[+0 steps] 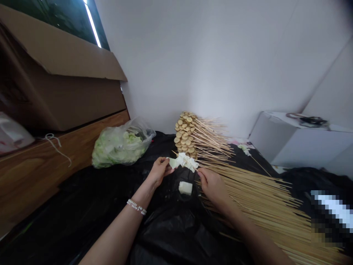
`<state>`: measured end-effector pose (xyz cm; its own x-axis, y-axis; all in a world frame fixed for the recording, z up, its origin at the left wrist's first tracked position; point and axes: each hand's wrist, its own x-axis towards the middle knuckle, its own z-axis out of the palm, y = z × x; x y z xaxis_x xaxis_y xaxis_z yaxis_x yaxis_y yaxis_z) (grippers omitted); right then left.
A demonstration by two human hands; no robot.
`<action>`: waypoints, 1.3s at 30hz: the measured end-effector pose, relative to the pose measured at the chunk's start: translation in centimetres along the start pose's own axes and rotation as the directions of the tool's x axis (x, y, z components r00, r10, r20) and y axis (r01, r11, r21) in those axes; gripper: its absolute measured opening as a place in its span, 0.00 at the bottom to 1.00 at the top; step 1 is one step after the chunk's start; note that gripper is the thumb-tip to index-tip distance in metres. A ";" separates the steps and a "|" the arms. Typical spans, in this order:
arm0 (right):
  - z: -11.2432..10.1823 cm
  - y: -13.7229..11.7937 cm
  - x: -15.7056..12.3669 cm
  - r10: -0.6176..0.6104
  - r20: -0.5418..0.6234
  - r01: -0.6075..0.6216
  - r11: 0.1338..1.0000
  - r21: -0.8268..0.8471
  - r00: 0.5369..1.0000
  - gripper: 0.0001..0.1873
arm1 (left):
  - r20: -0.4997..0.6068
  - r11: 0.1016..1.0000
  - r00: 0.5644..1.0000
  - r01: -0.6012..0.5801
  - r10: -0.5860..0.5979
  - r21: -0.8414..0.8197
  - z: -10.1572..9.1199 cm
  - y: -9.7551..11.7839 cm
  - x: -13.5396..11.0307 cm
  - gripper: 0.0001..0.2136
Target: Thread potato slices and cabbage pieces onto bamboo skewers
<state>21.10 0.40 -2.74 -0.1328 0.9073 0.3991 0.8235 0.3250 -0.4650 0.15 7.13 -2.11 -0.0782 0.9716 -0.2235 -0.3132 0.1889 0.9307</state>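
Observation:
My left hand (159,170) is closed, pinching a pale green-white piece of cabbage (173,162). Several more cabbage pieces (187,162) are threaded in a row between my two hands. My right hand (212,186) is closed on the bamboo skewer that carries them; the stick itself is hard to make out. A small stack of cut cabbage (185,188) lies on the black plastic sheet (171,228) just below both hands. A beaded bracelet (136,207) is on my left wrist.
A heap of loose bamboo skewers (264,206) spreads to the right. Behind stands a pile of skewers loaded with round tan slices (186,134). A clear bag of cabbage leaves (121,145) lies at the left, beside a wooden ledge (41,173) with a cardboard box (57,81). A white box (298,143) sits at the right.

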 end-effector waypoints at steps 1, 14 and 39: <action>0.0 0.0 0.0 0.001 -0.004 -0.001 1.000 0.020 1.000 0.15 | -0.007 0.999 1.000 0.020 -0.021 -0.031 0.0 0.1 0.0 0.10; 0.0 -0.1 0.0 0.002 -0.007 -0.002 0.999 0.055 1.000 0.15 | -0.086 0.971 0.994 -0.078 0.060 -0.227 -0.5 -0.3 0.8 0.11; 0.2 -0.8 -0.4 0.008 0.150 0.013 0.990 -0.138 0.989 0.15 | -0.121 0.915 0.908 -0.401 0.402 0.033 -0.5 -0.8 0.9 0.14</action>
<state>20.44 -0.13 -2.65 -0.2074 0.9398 0.2717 0.8899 0.2966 -0.3465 -0.18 7.81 -3.19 -0.3113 0.9404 0.1366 -0.2236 -0.2122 0.9513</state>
